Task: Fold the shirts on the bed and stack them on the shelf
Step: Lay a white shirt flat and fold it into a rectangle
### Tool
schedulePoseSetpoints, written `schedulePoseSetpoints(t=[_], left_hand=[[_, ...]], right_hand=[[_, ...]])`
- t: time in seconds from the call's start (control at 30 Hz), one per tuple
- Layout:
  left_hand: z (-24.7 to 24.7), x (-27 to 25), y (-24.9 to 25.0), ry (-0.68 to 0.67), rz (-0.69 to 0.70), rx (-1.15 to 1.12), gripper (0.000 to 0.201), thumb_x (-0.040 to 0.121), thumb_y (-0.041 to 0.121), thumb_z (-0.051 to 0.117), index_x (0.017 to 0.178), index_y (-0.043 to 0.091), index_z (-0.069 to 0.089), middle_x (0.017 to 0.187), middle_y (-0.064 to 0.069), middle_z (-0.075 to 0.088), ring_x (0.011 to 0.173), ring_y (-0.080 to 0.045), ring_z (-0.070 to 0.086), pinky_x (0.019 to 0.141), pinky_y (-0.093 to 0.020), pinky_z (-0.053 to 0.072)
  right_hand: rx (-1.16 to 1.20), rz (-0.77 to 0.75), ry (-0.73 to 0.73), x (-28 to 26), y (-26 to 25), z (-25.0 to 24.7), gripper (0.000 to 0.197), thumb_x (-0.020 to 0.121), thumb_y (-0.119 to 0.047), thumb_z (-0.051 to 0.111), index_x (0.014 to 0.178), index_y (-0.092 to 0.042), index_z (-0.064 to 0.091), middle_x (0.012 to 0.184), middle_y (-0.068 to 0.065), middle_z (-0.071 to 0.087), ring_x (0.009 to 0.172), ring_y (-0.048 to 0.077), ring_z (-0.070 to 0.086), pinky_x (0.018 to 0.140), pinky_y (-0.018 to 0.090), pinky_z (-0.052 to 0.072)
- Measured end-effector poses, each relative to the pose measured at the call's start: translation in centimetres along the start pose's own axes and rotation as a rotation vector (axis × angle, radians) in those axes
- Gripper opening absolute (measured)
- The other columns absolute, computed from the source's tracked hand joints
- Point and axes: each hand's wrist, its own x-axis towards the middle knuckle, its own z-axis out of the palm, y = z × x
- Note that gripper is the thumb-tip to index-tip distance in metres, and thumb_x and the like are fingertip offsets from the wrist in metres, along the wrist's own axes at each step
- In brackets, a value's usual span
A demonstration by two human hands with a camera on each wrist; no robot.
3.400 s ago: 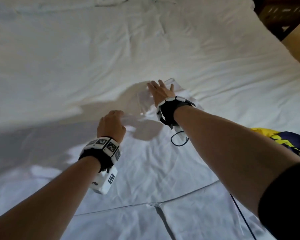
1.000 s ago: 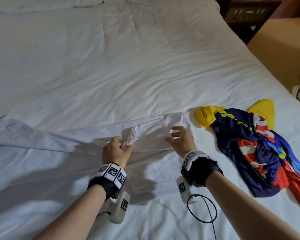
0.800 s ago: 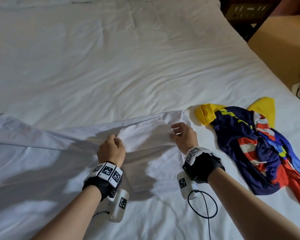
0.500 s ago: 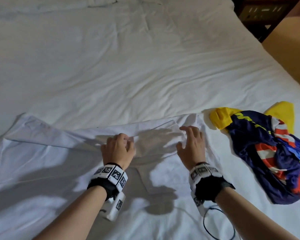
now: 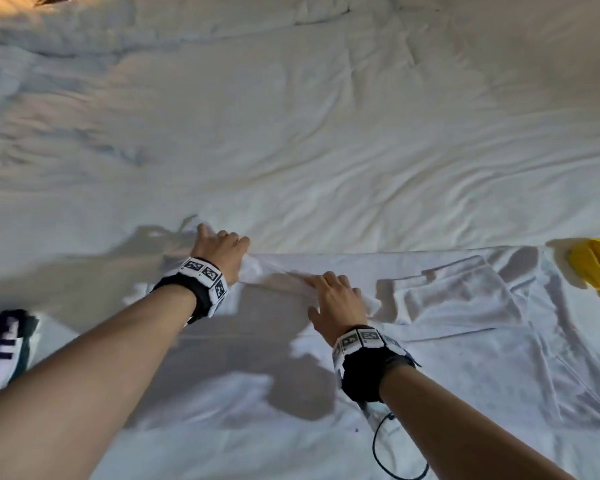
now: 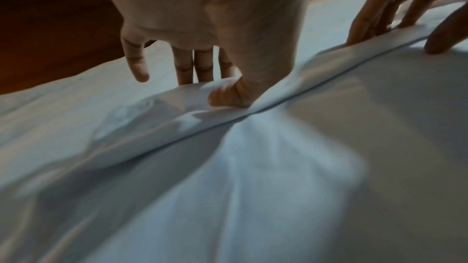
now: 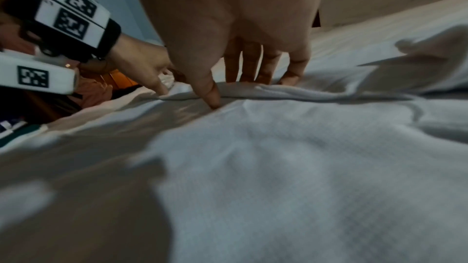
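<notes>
A white shirt (image 5: pixel 465 358) lies spread flat across the near part of the bed (image 5: pixel 291 116). A raised fold runs along the shirt's far edge. My left hand (image 5: pixel 222 249) pinches that fold at its left end; the left wrist view shows the left hand (image 6: pixel 206 91) with the thumb in front and the fingers behind the ridge. My right hand (image 5: pixel 329 289) pinches the same fold a little to the right; the right wrist view shows the right hand (image 7: pixel 233 92) with the thumb pressed down before the fold. A folded-in sleeve (image 5: pixel 458 289) lies to the right of the hands.
A yellow part of another garment (image 5: pixel 596 265) shows at the right edge of the bed. A dark purple and white garment (image 5: pixel 0 344) lies at the left edge. The white sheet stretches far beyond the shirt, with rumpled bedding (image 5: pixel 153 29) at the back.
Both hands have moved left along the shirt's far edge and now pinch a fold there. The sleeve folded earlier lies flat at the right. The coloured shirt has slid mostly out of view.
</notes>
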Motion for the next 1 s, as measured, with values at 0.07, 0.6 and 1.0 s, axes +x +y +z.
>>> schedulePoseSetpoints(t=[0.07,0.6,1.0], left_hand=[[0.0,-0.6,-1.9,0.062,-0.058,0.021,0.032,0.086,0.019,0.054,0.116,0.027,0.05,0.115,0.007,0.06,0.111,-0.02,0.055,0.098,-0.047,0.029],[14.8,-12.6,-6.1,0.554,-0.211,-0.407,0.021,0.062,-0.002,0.079,0.072,0.016,0.075,0.074,0.0,0.069,0.069,-0.028,0.061,0.067,-0.04,0.041],[15.2,-14.3,-5.6,0.495,-0.251,-0.518,0.026,0.061,-0.002,0.078,0.079,0.017,0.077,0.087,0.0,0.073,0.08,-0.031,0.061,0.069,-0.042,0.047]], right_hand=[[-0.015,0.013,-0.004,0.4,0.0,0.0,0.041,0.088,-0.018,0.054,0.129,-0.023,0.049,0.124,0.0,0.053,0.117,0.025,0.046,0.093,0.041,0.037],[0.0,-0.13,0.342,-2.7,1.4,2.6,0.018,0.066,-0.014,0.056,0.075,-0.025,0.068,0.077,-0.009,0.062,0.074,0.024,0.06,0.07,0.043,0.043],[-0.012,-0.136,0.299,-3.4,2.1,2.9,0.019,0.065,-0.015,0.061,0.079,-0.023,0.07,0.08,-0.007,0.064,0.077,0.027,0.06,0.071,0.039,0.039]])
